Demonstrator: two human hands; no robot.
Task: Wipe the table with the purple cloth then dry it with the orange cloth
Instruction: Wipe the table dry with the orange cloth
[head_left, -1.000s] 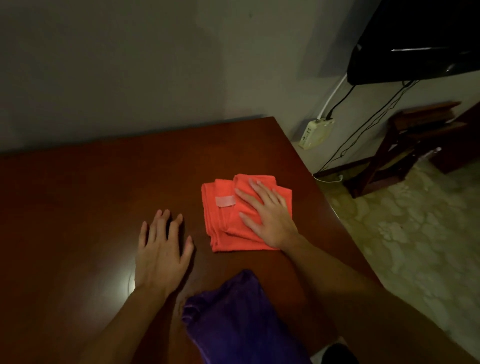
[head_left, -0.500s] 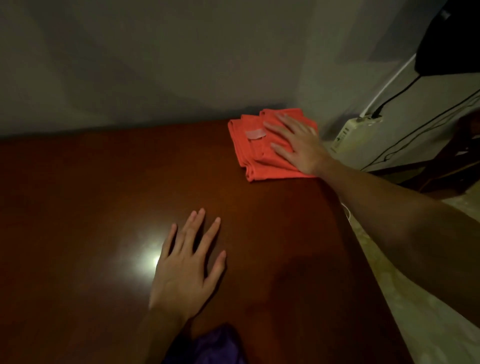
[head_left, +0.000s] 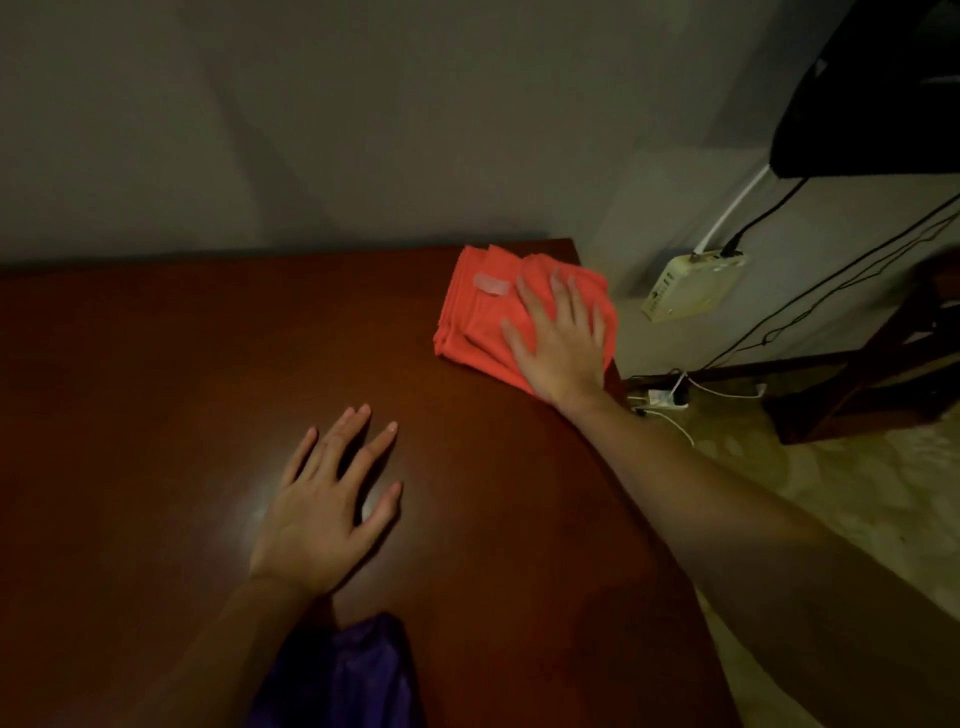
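The folded orange cloth (head_left: 475, 312) lies at the far right corner of the dark brown table (head_left: 156, 389). My right hand (head_left: 558, 343) presses flat on it with straight, spread fingers. My left hand (head_left: 324, 509) rests flat on the bare tabletop near the middle, fingers spread, holding nothing. The purple cloth (head_left: 348, 675) lies crumpled at the near edge, partly under my left forearm and cut off by the frame.
A grey wall runs right behind the table. To the right, past the table edge, a white box (head_left: 691, 286) hangs on the wall with cables, a power strip (head_left: 662, 399) lies on the floor, and a dark wooden stand (head_left: 872, 384) is beyond.
My right hand has pushed the orange cloth from the table's middle out to the far right corner. My left hand has stayed flat on the table.
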